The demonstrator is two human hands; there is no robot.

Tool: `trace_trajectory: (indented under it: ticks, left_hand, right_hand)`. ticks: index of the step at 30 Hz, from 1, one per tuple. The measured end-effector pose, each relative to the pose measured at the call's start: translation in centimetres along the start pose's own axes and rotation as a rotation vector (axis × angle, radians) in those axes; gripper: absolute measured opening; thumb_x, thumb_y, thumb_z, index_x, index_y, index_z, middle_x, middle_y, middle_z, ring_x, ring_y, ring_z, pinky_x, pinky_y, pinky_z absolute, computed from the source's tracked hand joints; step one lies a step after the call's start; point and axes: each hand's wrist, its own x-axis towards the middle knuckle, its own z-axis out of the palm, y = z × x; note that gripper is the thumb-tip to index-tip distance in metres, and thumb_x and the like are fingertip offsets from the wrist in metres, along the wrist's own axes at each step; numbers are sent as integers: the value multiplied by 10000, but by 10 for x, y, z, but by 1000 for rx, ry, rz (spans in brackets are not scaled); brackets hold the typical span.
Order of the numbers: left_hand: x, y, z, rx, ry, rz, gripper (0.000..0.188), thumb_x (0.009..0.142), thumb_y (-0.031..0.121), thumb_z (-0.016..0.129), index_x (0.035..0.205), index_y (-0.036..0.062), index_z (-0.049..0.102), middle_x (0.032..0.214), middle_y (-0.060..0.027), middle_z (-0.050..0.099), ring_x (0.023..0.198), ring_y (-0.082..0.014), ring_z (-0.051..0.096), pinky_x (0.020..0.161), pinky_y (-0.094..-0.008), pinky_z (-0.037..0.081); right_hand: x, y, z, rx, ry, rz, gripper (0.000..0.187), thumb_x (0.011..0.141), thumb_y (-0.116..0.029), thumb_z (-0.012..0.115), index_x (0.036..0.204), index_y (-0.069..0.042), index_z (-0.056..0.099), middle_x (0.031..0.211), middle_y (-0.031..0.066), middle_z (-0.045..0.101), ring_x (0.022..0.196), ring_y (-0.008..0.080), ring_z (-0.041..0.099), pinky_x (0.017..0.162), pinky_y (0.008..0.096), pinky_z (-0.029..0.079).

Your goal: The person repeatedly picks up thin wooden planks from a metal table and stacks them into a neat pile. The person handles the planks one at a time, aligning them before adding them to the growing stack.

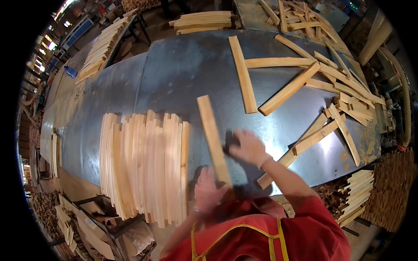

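Head view: blurred plank (211,132) at frame centre, stacked planks (150,165) lower left.
Left fingers (204,175) beside its lower end, grip unclear; right fingers (236,150) spread, apparently empty. Firm left hold should steady it.

A broad, dark metal worktable (174,61) fills the middle of the room, its sheet top crossed by a seam toward the left and catching a hard white glare (269,141) on the right. Far left, small bright windows (52,45) let daylight into an otherwise dim workshop, close to a blue-sided machine bed (77,35). Brown floor (160,36) shows beyond the table. At far right stands a grey cabinet (332,18) (tiny green lights glow near it), and a ribbed hose (406,98) hangs down along the right side.
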Motion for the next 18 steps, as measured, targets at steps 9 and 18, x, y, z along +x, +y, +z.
trace_trajectory:
  ticks: [9, 18]
  left_hand:
    - [23, 14, 40, -26, 276, -92, 875, 692, 151, 841, 1498, 121, 503, 1436, -195, 532, 1172, -436, 626, 959, -469, 568]
    - [58, 44, -5, -1256, 9, -343, 736, 867, 39, 711, 1565, 76, 480, 1259, -27, 632, 1061, -165, 625, 931, -306, 544]
  right_hand:
    - [174, 61, -15, -112, 472, 166, 654, 852, -272, 775, 1424, -55, 543, 1250, 246, 624, 1196, 434, 604, 1006, 504, 518]
    - [-54, 20, 51, 371, -464, -202, 665, 901, -379, 714, 1472, -70, 572, 1239, 294, 659, 1222, 489, 626, 1084, 524, 501]
